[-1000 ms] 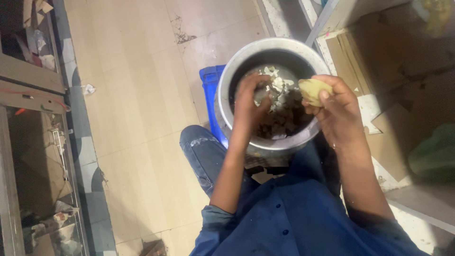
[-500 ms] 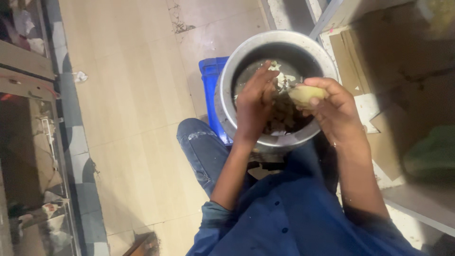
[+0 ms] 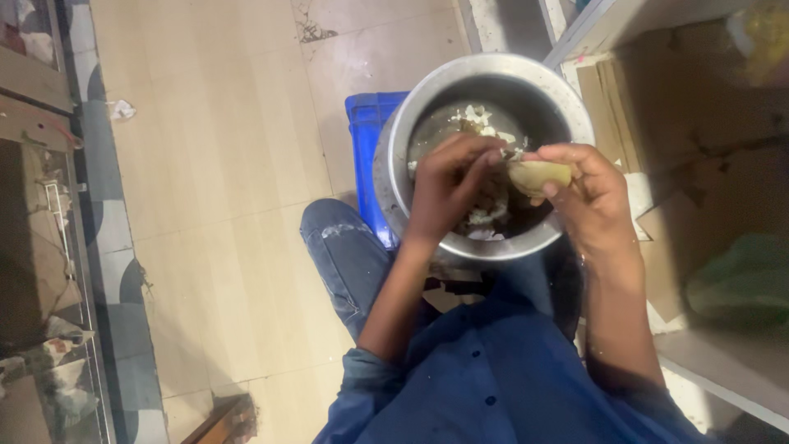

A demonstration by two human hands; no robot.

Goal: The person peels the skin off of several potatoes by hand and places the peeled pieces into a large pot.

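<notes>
With the right hand point(image 3: 596, 197) clamped on a pale yellowish peeled vegetable point(image 3: 538, 174) and the left hand's point(image 3: 448, 185) fingers pinched at its end over the round steel pot point(image 3: 394, 164), a slippery grip could drop it among the peelings.

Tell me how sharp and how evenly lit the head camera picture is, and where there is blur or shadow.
Head view: the middle is fairly sharp, with the left hand and the right hand holding a pale peeled piece over the metal pot; the pot's inner wall lies in shadow, its rim catches a soft shine; the green thing at the right edge is blurred; the floor is evenly lit.
</notes>
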